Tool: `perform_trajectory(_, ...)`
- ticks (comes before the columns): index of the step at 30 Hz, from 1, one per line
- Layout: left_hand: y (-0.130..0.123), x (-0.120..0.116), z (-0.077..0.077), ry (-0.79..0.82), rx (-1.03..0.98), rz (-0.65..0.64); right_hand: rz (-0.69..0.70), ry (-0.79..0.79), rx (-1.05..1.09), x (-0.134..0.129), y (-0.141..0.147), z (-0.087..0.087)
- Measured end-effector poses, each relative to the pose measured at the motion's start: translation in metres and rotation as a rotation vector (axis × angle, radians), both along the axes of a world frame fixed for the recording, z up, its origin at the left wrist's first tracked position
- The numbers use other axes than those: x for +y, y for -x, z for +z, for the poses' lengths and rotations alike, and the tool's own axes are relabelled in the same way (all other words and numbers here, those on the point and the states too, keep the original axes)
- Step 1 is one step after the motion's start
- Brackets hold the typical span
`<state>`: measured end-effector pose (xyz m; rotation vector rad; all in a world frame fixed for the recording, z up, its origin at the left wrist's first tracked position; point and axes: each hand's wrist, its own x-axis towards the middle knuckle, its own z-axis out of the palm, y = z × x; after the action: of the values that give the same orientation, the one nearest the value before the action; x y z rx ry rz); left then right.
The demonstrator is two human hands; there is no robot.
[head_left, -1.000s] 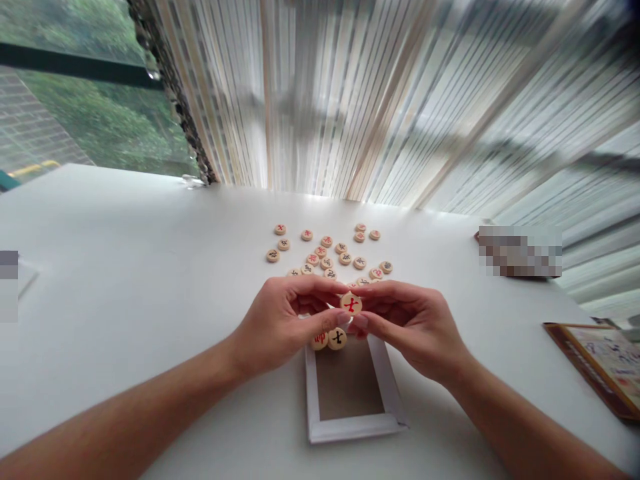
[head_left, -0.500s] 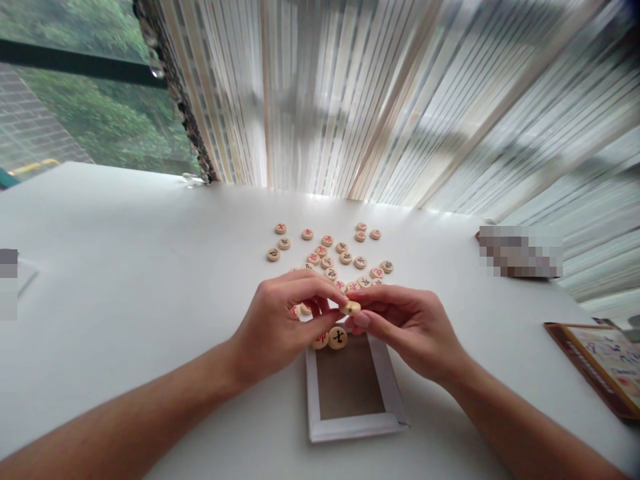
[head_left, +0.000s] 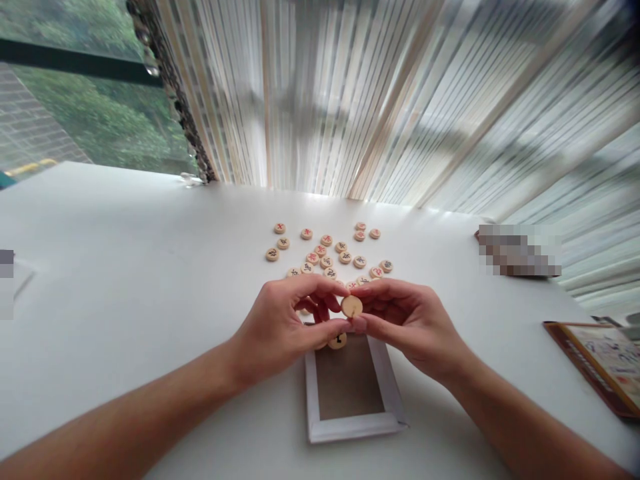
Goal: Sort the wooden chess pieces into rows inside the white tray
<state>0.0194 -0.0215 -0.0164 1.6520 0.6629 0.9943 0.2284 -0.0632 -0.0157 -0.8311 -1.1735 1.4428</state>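
Observation:
Between the fingertips of both hands is a round wooden xiangqi piece [head_left: 352, 307], its plain face turned toward me. My left hand [head_left: 287, 313] pinches it from the left and my right hand [head_left: 407, 320] from the right. Below them lies a shallow white cardboard box [head_left: 313, 400] with a brown inside. One piece with a black character [head_left: 338, 339] sits at the box's far left end, and another beside it is mostly hidden by my left fingers. Beyond my hands, several xiangqi pieces [head_left: 327, 240] with red or black characters lie scattered.
On the white table [head_left: 125, 280], a brown-edged printed box [head_left: 595, 367] lies at the right. Farther back on that side is a blurred-out object [head_left: 520, 252]. A pale flat item [head_left: 20, 283] is at the left edge. String curtains [head_left: 320, 100] hang along the far edge.
The held piece has been turned from edge-on to show its plain face. My left fingers now cover more of the red-marked piece in the box.

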Motion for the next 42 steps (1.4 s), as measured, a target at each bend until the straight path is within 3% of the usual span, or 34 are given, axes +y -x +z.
perform_trajectory(7, 0.002, -0.001, 0.0, -0.204, 0.038, 0.046, 0.003, 0.085, 0.001, -0.001, 0.001, 0.005)
perform_trajectory(14, 0.0, -0.005, 0.005, -0.373, 0.08, -0.005, -0.035, 0.127, -0.062, -0.003, 0.005, 0.006)
perform_trajectory(20, 0.0, -0.004, 0.006, -0.271, 0.044, -0.028, -0.019, 0.118, -0.138, -0.004, -0.002, 0.007)
perform_trajectory(25, -0.001, -0.004, 0.005, -0.149, -0.021, 0.013, 0.04, 0.147, -0.07, -0.002, -0.002, 0.009)
perform_trajectory(29, -0.001, -0.004, 0.004, -0.152, -0.053, 0.023, 0.035, 0.192, -0.033, -0.002, 0.0, 0.008)
perform_trajectory(38, 0.004, -0.003, 0.001, -0.486, 0.071, 0.069, 0.017, 0.274, -0.048, -0.004, 0.005, 0.011)
perform_trajectory(42, 0.005, -0.006, 0.002, -0.556, 0.13, 0.062, 0.009, 0.283, -0.055, -0.005, 0.007, 0.012)
